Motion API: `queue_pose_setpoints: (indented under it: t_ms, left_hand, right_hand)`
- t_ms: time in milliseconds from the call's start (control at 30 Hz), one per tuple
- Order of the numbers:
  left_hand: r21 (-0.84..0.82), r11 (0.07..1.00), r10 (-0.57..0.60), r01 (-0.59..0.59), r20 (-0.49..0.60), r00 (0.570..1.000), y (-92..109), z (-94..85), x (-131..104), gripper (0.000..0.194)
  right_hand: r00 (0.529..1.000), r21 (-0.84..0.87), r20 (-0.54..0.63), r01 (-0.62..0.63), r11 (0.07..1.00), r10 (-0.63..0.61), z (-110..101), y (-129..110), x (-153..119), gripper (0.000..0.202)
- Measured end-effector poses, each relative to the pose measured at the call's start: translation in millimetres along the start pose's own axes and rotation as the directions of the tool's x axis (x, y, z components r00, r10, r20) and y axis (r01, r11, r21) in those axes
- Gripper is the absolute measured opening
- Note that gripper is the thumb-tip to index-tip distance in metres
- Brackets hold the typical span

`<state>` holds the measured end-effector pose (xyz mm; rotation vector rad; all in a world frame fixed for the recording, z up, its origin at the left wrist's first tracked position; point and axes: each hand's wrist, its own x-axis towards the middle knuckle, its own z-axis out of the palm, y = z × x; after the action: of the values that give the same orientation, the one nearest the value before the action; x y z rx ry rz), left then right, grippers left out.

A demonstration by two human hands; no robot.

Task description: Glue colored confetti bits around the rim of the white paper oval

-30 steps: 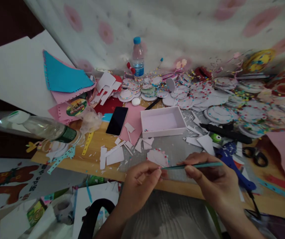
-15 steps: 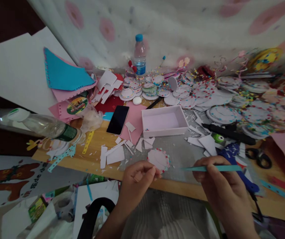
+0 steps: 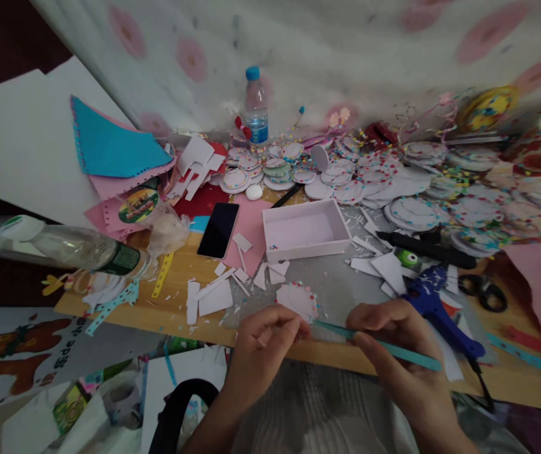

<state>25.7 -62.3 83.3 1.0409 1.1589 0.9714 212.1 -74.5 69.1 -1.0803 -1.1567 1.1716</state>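
Note:
My right hand (image 3: pixel 391 353) grips slim turquoise tweezers (image 3: pixel 407 356) between thumb and fingers. Their narrow tip points left, close to the fingertips of my left hand (image 3: pixel 270 343). Thumb and forefinger of that left hand are pinched together; whatever they hold is too small or hidden to make out. Just beyond them a white paper disc (image 3: pixel 296 299) with small red and blue beads round its rim lies on the grey mat (image 3: pixel 331 299), partly hidden by my left fingers.
A white open box (image 3: pixel 306 230) stands behind the disc, with a phone (image 3: pixel 218 230) and paper scraps (image 3: pixel 216 296) to its left. Piles of beaded discs (image 3: pixel 415 214) fill the back. A blue glue gun (image 3: pixel 434 309) and scissors (image 3: pixel 483 292) lie right. Bottles (image 3: pixel 256 113) stand and lie about.
My right hand has moved left, bringing the tweezers' tip close to my left fingertips, tilted down rightward. My left hand stays pinched. The view has shifted slightly right.

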Motion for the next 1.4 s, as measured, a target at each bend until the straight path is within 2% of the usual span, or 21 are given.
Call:
queue_pose_setpoints:
  t_ms: [267,833,900,967,1033,1067,1100,1167,1233,1267,1300,1333,1400]
  left_hand:
    - [0.024,0.998,0.049,-0.05,0.062,0.997,-3.8,-3.3,-4.1,0.016]
    - [0.016,0.999,0.03,-0.031,0.057,0.998,-9.5,-1.8,-5.1,0.016]
    - [-0.005,1.0,0.028,-0.028,0.04,0.999,-8.8,-1.5,-5.9,0.016]
    - [-0.014,1.0,0.004,-0.003,0.023,1.0,-6.0,-0.5,-6.4,0.017]
    - [0.0,0.999,-0.045,0.045,0.033,0.998,-2.8,1.7,-6.8,0.022]
    - [0.005,0.997,-0.071,0.071,0.056,0.996,-1.7,3.3,-7.2,0.027]
    - [0.004,0.996,-0.092,0.092,0.084,0.992,-1.3,5.4,-7.5,0.031]
    - [-0.008,0.993,-0.113,0.115,0.116,0.987,-2.6,10.5,-8.0,0.038]
    - [-0.006,0.992,-0.129,0.13,0.085,0.988,-5.4,15.6,-7.6,0.041]
    - [0.004,0.99,-0.139,0.139,0.056,0.989,-6.6,17.7,-6.9,0.042]
    - [0.017,0.989,-0.149,0.149,0.031,0.988,-7.4,19.3,-6.0,0.043]
    - [0.028,0.987,-0.156,0.156,0.008,0.988,-7.6,20.3,-4.9,0.043]
    - [0.036,0.988,-0.15,0.151,-0.032,0.988,-6.6,20.2,-2.6,0.043]
  right_hand:
    - [0.999,0.008,0.016,0.034,0.999,-0.034,6.4,-2.7,2.8,0.013]
    - [0.995,0.01,0.077,0.065,0.998,-0.066,7.0,-3.5,2.1,0.016]
    - [0.992,-0.007,0.083,0.094,0.996,-0.093,8.0,-4.2,2.7,0.017]
    - [0.981,-0.039,0.085,0.177,0.983,-0.173,8.5,-5.1,3.2,0.019]
    - [0.939,-0.133,0.13,0.333,0.933,-0.317,8.1,-5.9,4.2,0.021]
    - [0.898,-0.216,0.183,0.434,0.875,-0.4,7.6,-6.2,4.8,0.022]
    - [0.837,-0.304,0.264,0.544,0.782,-0.479,7.2,-6.3,5.4,0.022]
    - [0.67,-0.416,0.46,0.742,0.525,-0.582,6.8,-6.0,6.8,0.021]
    - [0.51,-0.424,0.602,0.856,0.296,-0.615,7.8,-4.8,8.0,0.027]
    - [0.456,-0.411,0.639,0.883,0.226,-0.62,8.8,-4.0,8.5,0.03]
    - [0.429,-0.403,0.659,0.895,0.191,-0.618,10.0,-3.0,8.9,0.032]
    - [0.425,-0.411,0.661,0.895,0.175,-0.619,11.3,-2.0,9.2,0.031]
    - [0.453,-0.437,0.641,0.879,0.191,-0.619,13.2,0.4,8.8,0.025]
